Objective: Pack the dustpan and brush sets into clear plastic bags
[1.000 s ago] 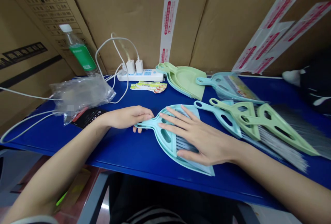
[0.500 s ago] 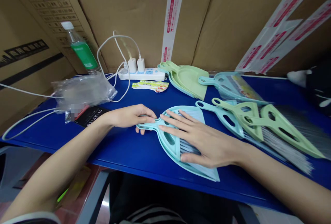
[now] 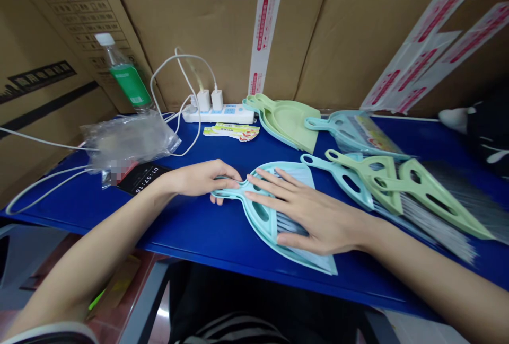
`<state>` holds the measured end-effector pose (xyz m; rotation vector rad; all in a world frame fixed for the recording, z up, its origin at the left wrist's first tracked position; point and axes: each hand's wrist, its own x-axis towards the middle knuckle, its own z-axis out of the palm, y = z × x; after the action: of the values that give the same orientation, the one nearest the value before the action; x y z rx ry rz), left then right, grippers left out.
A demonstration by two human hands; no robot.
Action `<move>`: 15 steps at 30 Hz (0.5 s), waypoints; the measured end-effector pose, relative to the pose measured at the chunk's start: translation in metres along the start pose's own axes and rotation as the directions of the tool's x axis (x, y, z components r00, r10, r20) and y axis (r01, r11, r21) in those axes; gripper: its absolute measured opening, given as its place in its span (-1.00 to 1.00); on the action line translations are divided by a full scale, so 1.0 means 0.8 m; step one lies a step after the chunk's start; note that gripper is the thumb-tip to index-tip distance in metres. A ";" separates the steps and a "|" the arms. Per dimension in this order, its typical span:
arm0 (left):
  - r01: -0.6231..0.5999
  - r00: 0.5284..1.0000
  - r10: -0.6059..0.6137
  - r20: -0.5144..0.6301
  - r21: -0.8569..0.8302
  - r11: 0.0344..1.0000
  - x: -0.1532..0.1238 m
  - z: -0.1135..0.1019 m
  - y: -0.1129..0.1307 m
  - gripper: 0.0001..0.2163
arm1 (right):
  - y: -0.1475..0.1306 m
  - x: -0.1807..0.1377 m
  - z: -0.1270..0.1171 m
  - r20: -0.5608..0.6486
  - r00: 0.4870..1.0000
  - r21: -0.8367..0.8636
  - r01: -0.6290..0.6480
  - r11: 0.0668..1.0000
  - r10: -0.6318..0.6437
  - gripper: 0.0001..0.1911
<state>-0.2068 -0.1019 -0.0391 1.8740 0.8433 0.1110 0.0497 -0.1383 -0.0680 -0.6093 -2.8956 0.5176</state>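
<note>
On the front of the table lies a light-blue dustpan [image 3: 258, 232] with a light-blue hand brush [image 3: 261, 211] laid in it, handles together at the left. My left hand [image 3: 210, 179] is closed round both handles, thumb on top and fingertips underneath. My right hand [image 3: 306, 209] rests flat on the brush head and grey bristles, fingers stretched out and pointing left; it covers part of the brush. To the right lie a blue brush [image 3: 342, 177] and two green brushes [image 3: 369, 174], [image 3: 433, 195], overlapping, bristles towards the right.
Behind are stacked green and blue dustpans [image 3: 294, 121] and a blue dustpan set in clear wrap [image 3: 350, 129]. At the left are a power strip [image 3: 222, 115] with white cables, a bottle [image 3: 129, 79], a plastic bag [image 3: 131, 137] and a phone [image 3: 139, 177]. Cardboard boxes [image 3: 199, 15] wall the back.
Almost nothing differs. Both hands keep their places on the dustpan and brush; the view shifts very slightly.
</note>
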 end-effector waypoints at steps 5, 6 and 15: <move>-0.044 0.997 0.049 -0.054 0.082 0.996 0.001 0.002 0.000 -0.78 | 0.000 0.000 0.001 0.000 1.000 -0.008 -0.003 1.000 0.003 -0.32; -0.047 0.997 0.053 -0.058 0.100 0.994 0.001 0.002 0.000 -0.78 | 0.000 0.000 0.002 0.001 1.000 -0.010 -0.004 1.000 0.004 -0.32; 0.009 0.993 0.040 -0.110 0.410 0.912 -0.009 0.007 0.021 -0.80 | 0.003 -0.001 -0.005 -0.044 0.999 -0.098 0.000 0.995 -0.004 -0.25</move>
<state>-0.2015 -0.1140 -0.0255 2.2863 0.9891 0.0555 0.0524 -0.1355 -0.0648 -0.6233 -2.8935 0.3583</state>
